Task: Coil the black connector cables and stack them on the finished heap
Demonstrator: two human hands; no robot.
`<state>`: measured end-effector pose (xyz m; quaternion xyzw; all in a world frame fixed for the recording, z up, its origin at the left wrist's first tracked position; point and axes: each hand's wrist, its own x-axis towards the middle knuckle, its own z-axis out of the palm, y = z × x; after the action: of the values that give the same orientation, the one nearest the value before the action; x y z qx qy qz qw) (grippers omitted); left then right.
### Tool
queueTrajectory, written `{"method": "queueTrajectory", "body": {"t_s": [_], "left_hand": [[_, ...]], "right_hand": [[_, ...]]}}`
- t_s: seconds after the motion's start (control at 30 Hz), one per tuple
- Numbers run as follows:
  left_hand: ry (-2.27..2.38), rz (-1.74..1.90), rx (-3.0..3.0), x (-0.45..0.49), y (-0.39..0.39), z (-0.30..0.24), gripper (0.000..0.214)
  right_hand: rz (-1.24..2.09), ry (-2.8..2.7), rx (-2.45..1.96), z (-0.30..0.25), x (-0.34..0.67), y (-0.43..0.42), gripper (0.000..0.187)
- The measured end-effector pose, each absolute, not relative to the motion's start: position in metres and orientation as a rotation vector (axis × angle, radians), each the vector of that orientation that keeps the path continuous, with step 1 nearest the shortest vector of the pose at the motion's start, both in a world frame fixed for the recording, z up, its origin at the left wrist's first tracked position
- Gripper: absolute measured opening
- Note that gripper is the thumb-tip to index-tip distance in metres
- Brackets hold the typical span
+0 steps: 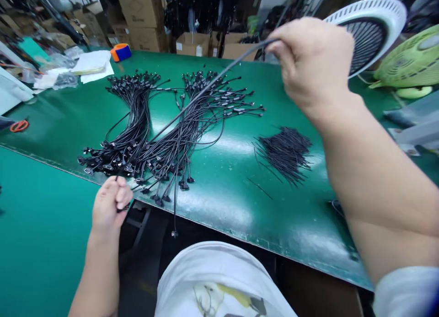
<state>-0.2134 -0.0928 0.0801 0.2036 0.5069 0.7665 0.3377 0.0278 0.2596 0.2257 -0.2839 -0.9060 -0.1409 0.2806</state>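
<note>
A single black cable (pixel 206 86) stretches taut between my two hands. My right hand (pixel 310 61) is raised above the green table (pixel 233 179) and pinches the cable's far end. Near the table's front edge, my left hand (pixel 109 202) is closed on the cable's near end with its connector. Under the stretched cable lie two bundles of black cables with connectors: a left bundle (pixel 128 120) and a larger middle bundle (pixel 192 125). A heap of short black ties (pixel 284 152) lies to the right, below my right forearm.
Two fans, one white (pixel 370 29) and one green (pixel 411 61), stand at the right. Papers (pixel 91 63), a roll of orange-blue tape (pixel 120 51) and plastic bags lie far left. Orange-handled scissors (pixel 18 126) rest at the left edge. Cardboard boxes (pixel 144 15) line the back.
</note>
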Motion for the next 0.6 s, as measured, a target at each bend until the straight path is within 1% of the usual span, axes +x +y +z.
{"method": "queueTrajectory", "body": {"t_s": [0.1, 0.13, 0.17, 0.2, 0.27, 0.3, 0.33, 0.4, 0.5, 0.6], "left_hand": [[1.154, 1.992, 0.342, -0.219, -0.09, 0.079, 0.028], [1.181, 1.959, 0.333, -0.213, -0.085, 0.079, 0.028], [1.257, 1.922, 0.368, -0.203, -0.078, 0.078, 0.028], [1.363, 1.882, 0.449, -0.188, -0.069, 0.077, 0.027], [1.588, 1.777, 0.752, -0.152, -0.05, 0.076, 0.028], [1.645, 1.696, 0.932, -0.134, -0.041, 0.075, 0.03], [1.655, 1.588, 1.08, -0.116, -0.034, 0.075, 0.031], [1.547, 1.381, 1.212, -0.091, -0.024, 0.076, 0.033], [1.279, 1.217, 1.061, -0.081, -0.018, 0.077, 0.034], [1.034, 1.21, 0.807, -0.093, -0.014, 0.081, 0.031]], "right_hand": [[-0.716, -2.62, -0.808, 0.189, 0.06, 0.253, 0.047], [-0.779, -2.708, -0.738, 0.173, 0.068, 0.238, 0.042], [-0.772, -2.798, -0.656, 0.158, 0.075, 0.218, 0.035], [-0.676, -2.908, -0.501, 0.144, 0.08, 0.193, 0.029], [-0.375, -3.059, -0.092, 0.127, 0.085, 0.143, 0.021], [-0.294, -3.05, -0.031, 0.125, 0.086, 0.122, 0.02], [-0.246, -3.018, -0.042, 0.127, 0.086, 0.107, 0.021], [-0.222, -2.931, -0.233, 0.138, 0.086, 0.099, 0.026], [-0.175, -2.864, -0.502, 0.15, 0.101, 0.127, 0.035], [-0.029, -2.837, -0.618, 0.142, 0.134, 0.16, 0.032]]}}
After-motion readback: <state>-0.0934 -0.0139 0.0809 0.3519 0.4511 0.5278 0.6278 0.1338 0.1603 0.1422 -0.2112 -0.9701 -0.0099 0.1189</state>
